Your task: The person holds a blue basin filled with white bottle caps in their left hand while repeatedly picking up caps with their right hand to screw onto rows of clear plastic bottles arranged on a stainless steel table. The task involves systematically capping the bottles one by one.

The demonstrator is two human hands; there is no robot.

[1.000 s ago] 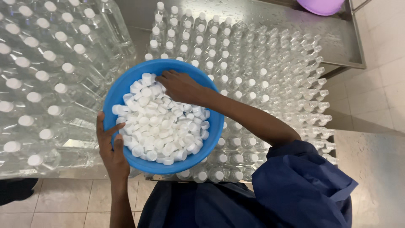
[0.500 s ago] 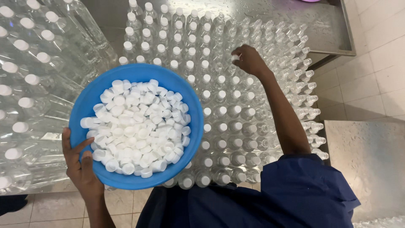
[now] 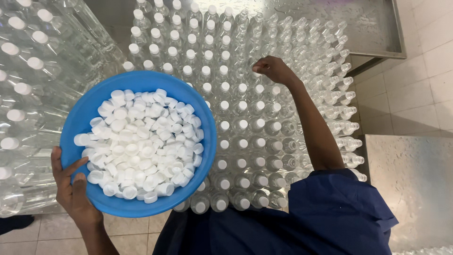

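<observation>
The person's left hand grips the near-left rim of a round blue plastic basin, thumb hooked over the edge and fingers underneath, holding it level above the near-left part of the bottle rows. The basin is heaped with loose white screw caps, piled mostly toward its middle and right side. The right hand is stretched out over the block of clear plastic bottles, fingers curled in together over one bottle neck about midway across the rows; whether a cap sits under those fingers I cannot tell, since the knuckles hide it. The bottles stand upright, packed shoulder to shoulder on a wet stainless steel bench, whose bare far-right corner shows beyond them. Those in the left and middle rows already wear white caps, while the ones toward the right edge of the bench are open-necked. To the left, bundles of capped bottles in shrink-wrapped packs are stacked just beside the bench. The person wears a dark blue short sleeve, and pale floor tiles run along the right.
</observation>
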